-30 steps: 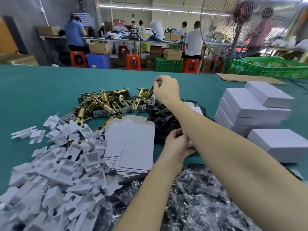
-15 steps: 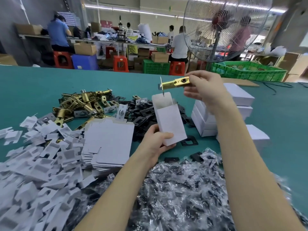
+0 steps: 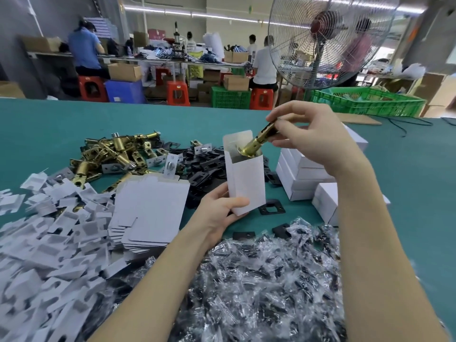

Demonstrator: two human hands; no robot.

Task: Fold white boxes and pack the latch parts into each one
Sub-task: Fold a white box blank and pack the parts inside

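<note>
Right hand [image 3: 312, 134] has tipped its pinched latch [image 3: 259, 141] into the left hand's [image 3: 217, 211] gripped box [image 3: 246, 178].

big wire-caged fan [image 3: 328, 38], green crate [image 3: 365, 101], red stools [image 3: 178, 93] beyond the teal table [image 3: 49, 124]

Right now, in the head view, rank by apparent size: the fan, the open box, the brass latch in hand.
1. Fan
2. Open box
3. Brass latch, partly hidden inside the box

The fan stands farther away, yet looks largest.
</note>
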